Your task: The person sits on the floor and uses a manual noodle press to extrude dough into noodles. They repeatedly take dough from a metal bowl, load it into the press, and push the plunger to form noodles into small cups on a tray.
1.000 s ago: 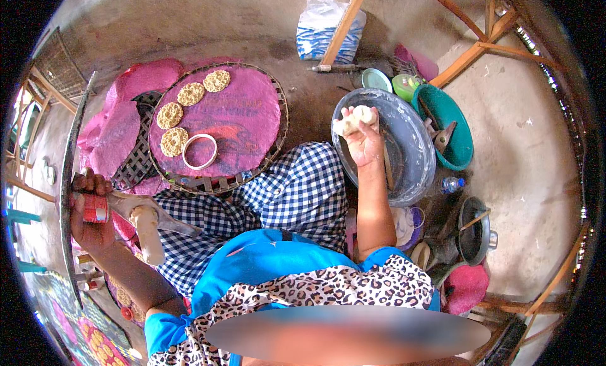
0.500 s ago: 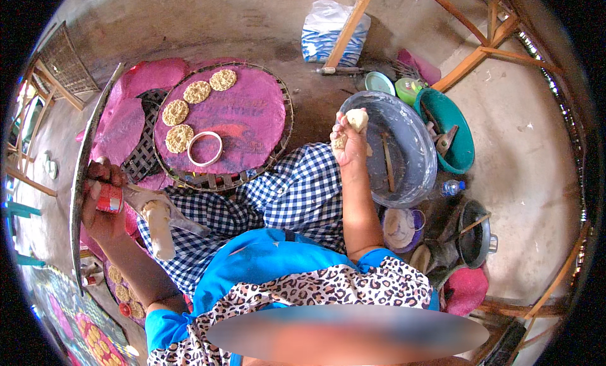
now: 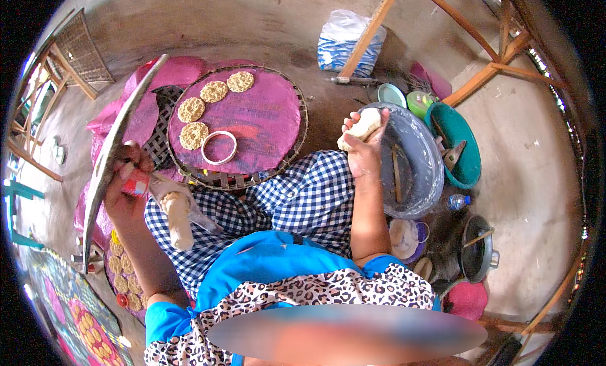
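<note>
— Your right hand [image 3: 368,155] has loosened on the dough [image 3: 363,127]. How's it pointing?
— Lengthwise, near-left to far-right, in your half-curled grip, fingertips along its left; your left hand [image 3: 124,200] clasps the red tin [image 3: 136,183].

ahead of you, a stained brown wall [image 3: 271,25] meets the dark floor [image 3: 334,107]. on your right, wooden beams [image 3: 473,87] slant, and specks of light [image 3: 555,91] show far out. on your left, you have a woven panel [image 3: 82,47], teal furniture [image 3: 25,240] and bright daylight [image 3: 11,209].
</note>
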The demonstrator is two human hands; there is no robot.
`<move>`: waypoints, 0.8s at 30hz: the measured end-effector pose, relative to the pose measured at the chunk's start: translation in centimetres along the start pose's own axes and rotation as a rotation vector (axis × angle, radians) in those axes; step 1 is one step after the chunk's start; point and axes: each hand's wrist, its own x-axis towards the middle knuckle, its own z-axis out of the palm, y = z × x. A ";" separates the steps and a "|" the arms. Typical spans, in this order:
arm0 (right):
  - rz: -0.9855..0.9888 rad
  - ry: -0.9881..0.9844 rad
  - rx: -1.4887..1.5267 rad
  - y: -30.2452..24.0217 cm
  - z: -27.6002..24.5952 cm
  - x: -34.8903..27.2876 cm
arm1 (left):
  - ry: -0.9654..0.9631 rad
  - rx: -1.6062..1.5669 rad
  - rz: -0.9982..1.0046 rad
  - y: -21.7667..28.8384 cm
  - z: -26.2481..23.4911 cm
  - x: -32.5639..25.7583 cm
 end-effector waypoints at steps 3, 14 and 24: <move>0.080 -0.034 0.011 -0.9 1.6 0.0 | 0.030 0.100 -0.022 -1.4 0.2 -0.3; 0.144 -0.370 -0.011 -3.1 10.7 0.3 | -0.050 0.653 -0.253 -5.1 6.3 0.2; 0.361 -0.688 0.184 -5.5 20.2 -0.2 | -0.193 0.529 -0.240 -8.2 9.3 0.6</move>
